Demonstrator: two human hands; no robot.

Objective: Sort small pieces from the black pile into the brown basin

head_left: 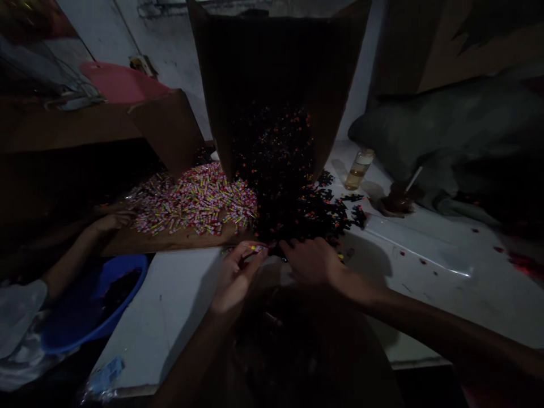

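Observation:
Between the thumb and fingers of my left hand (236, 277) is a small tube with a pink and yellow print (257, 249). My right hand (314, 262) is just to its right, fingers curled down at the near edge of a heap of small black pieces (284, 209), some with orange ends. What its fingertips grip is hidden in the dark. To the left lies a pile of small printed tubes (199, 198) in pink, white and yellow, resting on a wooden board (170, 243).
A tipped cardboard box (344, 107) spills the black pieces. Another person's hand (111, 221) touches the tube pile, above a blue basin (138, 272). A jar of yellowish liquid (359, 170), a brown pot with a stick (399, 198) and a clear plastic piece (420, 246) stand right.

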